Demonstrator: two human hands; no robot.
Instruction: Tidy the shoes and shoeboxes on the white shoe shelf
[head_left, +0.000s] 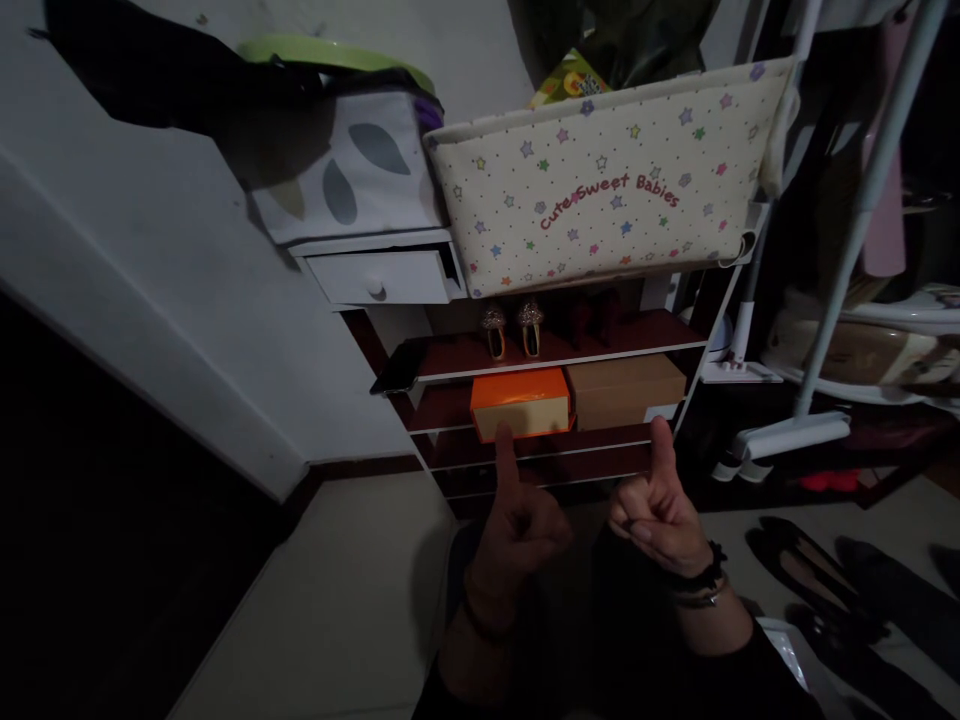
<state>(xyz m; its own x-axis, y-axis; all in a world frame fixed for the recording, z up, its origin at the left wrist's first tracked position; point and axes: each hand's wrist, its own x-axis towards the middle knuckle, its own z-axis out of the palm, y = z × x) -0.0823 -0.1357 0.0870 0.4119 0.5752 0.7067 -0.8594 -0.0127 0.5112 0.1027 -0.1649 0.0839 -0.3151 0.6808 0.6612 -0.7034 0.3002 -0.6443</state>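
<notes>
My left hand (pixel 517 528) is raised with its index finger pointing up and the other fingers curled in; I see nothing in it. Its fingertip overlaps the lower front of an orange box (pixel 521 388) in my view; whether they touch I cannot tell. To the right, my right hand (pixel 658 515) makes the same pointing shape, holding nothing, with dark bands at the wrist. Beyond that fingertip a brown cardboard box (pixel 626 388) lies beside the orange one on a dark red shelf (pixel 442 410).
A star-patterned fabric bin (pixel 607 190) stands above the shelves, right of a small white drawer (pixel 379 278). Glittery shoes (pixel 529 328) sit on the upper shelf. At right are a squeegee mop (pixel 795 435) and black shoes (pixel 814 570) on the floor.
</notes>
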